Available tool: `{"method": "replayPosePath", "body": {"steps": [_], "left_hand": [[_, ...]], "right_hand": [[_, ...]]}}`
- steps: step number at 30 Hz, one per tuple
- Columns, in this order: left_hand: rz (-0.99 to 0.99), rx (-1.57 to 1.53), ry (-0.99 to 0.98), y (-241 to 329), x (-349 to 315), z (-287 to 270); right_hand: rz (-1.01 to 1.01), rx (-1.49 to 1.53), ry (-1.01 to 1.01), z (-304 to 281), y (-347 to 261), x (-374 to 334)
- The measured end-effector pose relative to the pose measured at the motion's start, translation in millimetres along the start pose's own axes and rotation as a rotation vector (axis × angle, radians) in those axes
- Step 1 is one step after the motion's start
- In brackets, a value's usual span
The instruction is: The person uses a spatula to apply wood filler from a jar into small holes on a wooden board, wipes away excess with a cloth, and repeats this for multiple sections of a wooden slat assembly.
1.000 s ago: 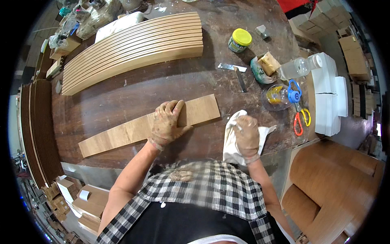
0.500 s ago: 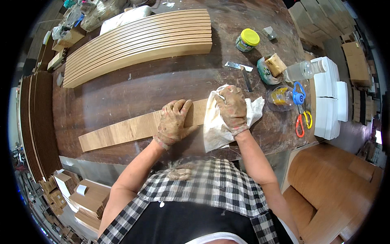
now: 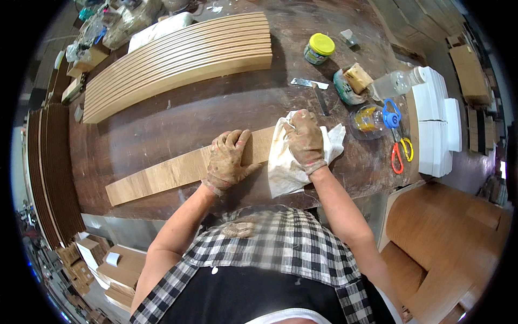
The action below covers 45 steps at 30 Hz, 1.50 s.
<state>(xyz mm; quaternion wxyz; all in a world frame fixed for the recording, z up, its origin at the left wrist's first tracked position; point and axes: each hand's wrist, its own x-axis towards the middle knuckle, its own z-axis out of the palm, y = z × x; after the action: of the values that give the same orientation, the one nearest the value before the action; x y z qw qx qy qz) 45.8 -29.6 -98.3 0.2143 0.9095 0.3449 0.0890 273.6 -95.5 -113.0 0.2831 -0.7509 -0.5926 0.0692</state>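
Observation:
A narrow wooden board (image 3: 156,178) lies slantwise on the brown worktable (image 3: 145,135). My left hand (image 3: 227,159), in a stained work glove, spans the board near its middle, fingers over the far edge and thumb along the near one. Toward the board's right end, my gloved right hand (image 3: 306,141) is closed on a white cloth (image 3: 281,175) and presses it down. The cloth covers that end, so the tip is hidden. Just beyond the right hand lie a dark flat blade-like tool (image 3: 320,100) and a pale metal strip (image 3: 309,83).
Grooved wooden boards (image 3: 178,67) are stacked at the far left. A yellow-lidded tub (image 3: 319,48), an open packet (image 3: 348,86), a clear bottle (image 3: 396,84), a blue-capped bottle (image 3: 368,122) and scissors (image 3: 397,156) stand or lie to the right. White stacked pieces (image 3: 433,124) line the right edge.
The whole view has shifted slightly. Both hands keep nearly the same place on the board, the right one still holding the cloth at its right end.

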Motion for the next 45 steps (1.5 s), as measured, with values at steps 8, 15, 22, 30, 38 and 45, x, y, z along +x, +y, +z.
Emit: {"method": "replayPosePath", "body": {"steps": [8, 15, 22, 30, 38, 45], "left_hand": [[-0.020, 0.041, -0.007, 5, 3, -1], [-0.019, 0.064, -0.020, 3, 1, 1], [-0.028, 0.082, -0.022, 4, 5, 4], [-0.118, 0.143, 0.030, -24, -39, -24], [-0.363, 0.227, -0.103, -84, -99, -52], [-0.306, 0.221, -0.050, -110, -121, -65]], "right_hand": [[0.179, 0.075, 0.156, -66, 39, -14], [-0.033, -0.087, 0.112, -55, 22, -24], [0.003, 0.296, 0.054, -3, 17, -11], [0.135, 0.360, 0.177, -84, 34, -31], [0.087, 0.570, 0.029, -55, -19, -48], [0.062, 0.589, -0.082, -53, -46, -56]]}}
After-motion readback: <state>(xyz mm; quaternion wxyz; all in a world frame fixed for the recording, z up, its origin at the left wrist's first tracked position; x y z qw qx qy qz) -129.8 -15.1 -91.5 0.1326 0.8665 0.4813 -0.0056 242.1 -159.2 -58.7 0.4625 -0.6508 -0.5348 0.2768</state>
